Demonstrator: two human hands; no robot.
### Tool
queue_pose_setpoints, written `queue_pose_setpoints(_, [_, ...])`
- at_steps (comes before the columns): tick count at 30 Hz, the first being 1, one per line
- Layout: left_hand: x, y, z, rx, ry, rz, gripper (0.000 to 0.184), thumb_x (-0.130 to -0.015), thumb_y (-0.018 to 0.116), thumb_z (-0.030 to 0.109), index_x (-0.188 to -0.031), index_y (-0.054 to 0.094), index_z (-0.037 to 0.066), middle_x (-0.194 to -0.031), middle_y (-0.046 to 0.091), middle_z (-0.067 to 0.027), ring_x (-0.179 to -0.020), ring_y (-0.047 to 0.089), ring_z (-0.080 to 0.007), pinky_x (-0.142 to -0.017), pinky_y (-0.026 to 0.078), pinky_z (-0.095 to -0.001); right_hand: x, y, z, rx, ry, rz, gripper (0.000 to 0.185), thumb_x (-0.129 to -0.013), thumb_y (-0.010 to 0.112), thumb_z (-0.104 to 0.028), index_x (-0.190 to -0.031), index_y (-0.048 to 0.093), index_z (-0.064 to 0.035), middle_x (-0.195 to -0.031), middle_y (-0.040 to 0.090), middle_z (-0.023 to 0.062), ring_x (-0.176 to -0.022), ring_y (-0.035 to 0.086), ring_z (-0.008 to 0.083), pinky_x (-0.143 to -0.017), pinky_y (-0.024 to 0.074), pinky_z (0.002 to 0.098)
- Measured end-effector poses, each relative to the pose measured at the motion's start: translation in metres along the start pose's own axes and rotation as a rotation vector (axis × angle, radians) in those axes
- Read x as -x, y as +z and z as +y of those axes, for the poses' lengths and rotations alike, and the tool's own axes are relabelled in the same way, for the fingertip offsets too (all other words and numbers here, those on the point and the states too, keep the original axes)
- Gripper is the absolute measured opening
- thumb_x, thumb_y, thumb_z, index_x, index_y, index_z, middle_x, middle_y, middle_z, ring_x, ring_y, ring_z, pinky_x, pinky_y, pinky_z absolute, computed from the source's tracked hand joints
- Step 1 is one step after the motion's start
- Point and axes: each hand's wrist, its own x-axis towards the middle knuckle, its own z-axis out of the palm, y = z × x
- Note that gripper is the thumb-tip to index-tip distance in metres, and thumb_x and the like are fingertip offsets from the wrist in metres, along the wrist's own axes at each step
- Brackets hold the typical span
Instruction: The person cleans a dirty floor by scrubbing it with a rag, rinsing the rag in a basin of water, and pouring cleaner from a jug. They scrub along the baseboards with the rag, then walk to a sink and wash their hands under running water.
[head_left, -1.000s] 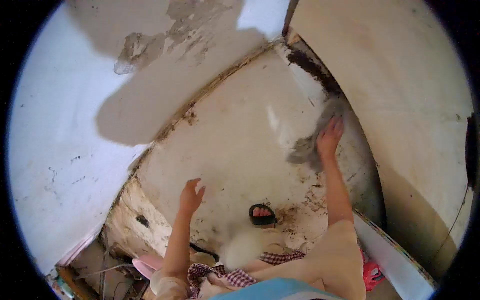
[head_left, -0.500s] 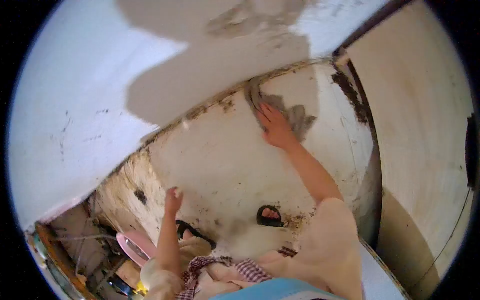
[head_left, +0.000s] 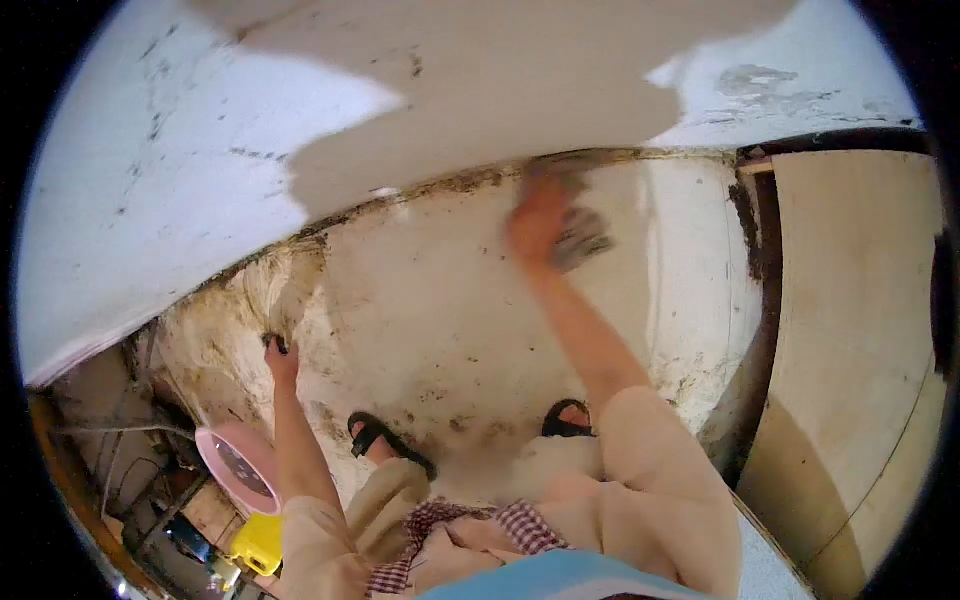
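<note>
My right hand (head_left: 540, 218), blurred by motion, presses a crumpled grey cloth (head_left: 585, 240) on the pale, stained floor (head_left: 440, 310), close to the foot of the white wall (head_left: 230, 130). Part of the cloth sticks out to the right of the hand; its far part is smeared. My left hand (head_left: 283, 360) reaches down to the dirtier floor on the left. Its fingers are curled at a small dark lump (head_left: 276, 343), whose kind I cannot make out.
Black sandals (head_left: 378, 440) are on my feet. A pink round-rimmed object (head_left: 240, 468) and a yellow container (head_left: 258, 543) are at lower left, beside a cluttered frame. A wooden panel (head_left: 850, 330) stands at right. Dark grime lines the wall's base.
My left hand has moved forward and left, down to the dark lump on the floor. My right hand has shifted with the cloth nearer the wall. The view has turned.
</note>
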Motion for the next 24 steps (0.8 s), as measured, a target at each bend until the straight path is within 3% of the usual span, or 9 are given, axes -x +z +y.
queue_pose_setpoints(2, [0.027, 0.002, 0.05, -0.255, -0.085, 0.112, 0.059, -0.072, 0.065, 0.033, -0.119, 0.045, 0.002, -0.127, 0.026, -0.0305, -0.116, 0.032, -0.0405, -0.09, 0.036, -0.0453, 0.068, 0.019, -0.096, -0.604, -0.111, -0.147, 0.047, -0.071, 0.042, -0.001, -0.118, 0.046, -0.006, -0.129, 0.038, 0.0135, -0.118, 0.034, 0.0329, -0.098, 0.0268, 0.0439])
queue_pose_setpoints(4, [0.019, 0.019, 0.019, -0.46, 0.064, 0.166, 0.063, -0.072, 0.065, 0.034, -0.123, 0.04, 0.005, -0.127, 0.024, -0.0304, -0.112, 0.035, -0.0415, -0.089, 0.036, -0.0466, 0.101, -0.009, -0.12, -0.509, -0.607, -0.408, 0.044, -0.072, 0.042, -0.001, -0.114, 0.05, -0.0096, -0.128, 0.039, 0.0121, -0.118, 0.036, 0.0288, -0.098, 0.03, 0.0383])
queue_pose_setpoints(7, [0.028, 0.016, 0.04, -0.389, 0.079, 0.322, 0.068, -0.073, 0.064, 0.034, -0.128, 0.032, 0.011, -0.13, 0.021, -0.0258, -0.11, 0.037, -0.0405, -0.087, 0.037, -0.0495, 0.082, -0.011, -0.066, -0.506, -0.817, -0.374, 0.037, -0.074, 0.042, -0.001, -0.106, 0.056, -0.0129, -0.12, 0.048, 0.0104, -0.114, 0.041, 0.0261, -0.094, 0.0341, 0.0381])
queue_pose_setpoints(10, [0.011, -0.007, 0.043, -0.626, -0.149, 0.238, 0.068, -0.071, 0.067, 0.029, -0.128, 0.033, 0.01, -0.13, 0.024, -0.0227, -0.109, 0.04, -0.0382, -0.086, 0.038, -0.0476, 0.048, -0.022, 0.031, -0.267, -0.437, -0.241, 0.03, -0.073, 0.046, -0.005, -0.096, 0.061, -0.0151, -0.106, 0.057, 0.0063, -0.102, 0.049, 0.0285, -0.088, 0.0362, 0.0446])
queue_pose_setpoints(14, [-0.017, -0.023, 0.01, -0.136, -0.08, -0.021, 0.047, -0.072, 0.066, 0.02, -0.112, 0.047, 0.003, -0.111, 0.048, -0.0198, -0.096, 0.051, -0.0332, -0.08, 0.043, -0.0412, 0.012, -0.066, 0.132, 0.261, 0.006, 0.008, 0.038, -0.07, 0.052, -0.011, -0.107, 0.055, -0.0163, -0.119, 0.048, 0.0067, -0.108, 0.043, 0.0306, -0.087, 0.0321, 0.0478])
queue_pose_setpoints(17, [0.018, 0.009, 0.042, -0.104, 0.114, 0.216, 0.042, -0.072, 0.066, 0.015, -0.107, 0.05, 0.002, -0.093, 0.057, -0.0161, -0.083, 0.056, -0.0291, -0.074, 0.045, -0.038, -0.004, -0.007, 0.144, 0.006, 0.23, -0.025, 0.049, -0.072, 0.051, -0.016, -0.12, 0.045, -0.0233, -0.128, 0.037, 0.0082, -0.112, 0.033, 0.04, -0.089, 0.0248, 0.0574])
queue_pose_setpoints(19, [0.06, 0.028, 0.111, 0.143, 0.159, 0.256, 0.044, -0.071, 0.067, 0.014, -0.109, 0.048, 0.002, -0.091, 0.056, -0.0144, -0.08, 0.055, -0.0259, -0.073, 0.044, -0.0359, 0.01, -0.003, 0.048, 0.305, 0.204, -0.018, 0.053, -0.068, 0.05, -0.014, -0.121, 0.043, -0.0159, -0.122, 0.042, 0.0107, -0.105, 0.04, 0.034, -0.076, 0.0327, 0.0521])
queue_pose_setpoints(22, [0.109, 0.074, 0.171, 0.661, 0.163, 0.066, 0.047, -0.073, 0.067, 0.013, -0.113, 0.046, 0.0, -0.093, 0.055, -0.0117, -0.081, 0.054, -0.0194, -0.073, 0.044, -0.0304, 0.065, 0.006, -0.063, -0.095, -0.133, -0.267, 0.052, -0.07, 0.048, -0.011, -0.122, 0.043, -0.0164, -0.127, 0.037, 0.0111, -0.113, 0.033, 0.0391, -0.087, 0.0263, 0.0582])
queue_pose_setpoints(24, [0.134, 0.095, 0.207, 0.484, 0.117, -0.033, 0.05, -0.077, 0.064, 0.013, -0.121, 0.041, 0.003, -0.103, 0.053, -0.0108, -0.091, 0.052, -0.0184, -0.078, 0.043, -0.029, 0.085, -0.012, -0.089, -0.306, -0.553, -0.462, 0.046, -0.076, 0.045, -0.009, -0.12, 0.047, -0.0238, -0.13, 0.036, 0.0057, -0.119, 0.03, 0.0334, -0.096, 0.0199, 0.0583])
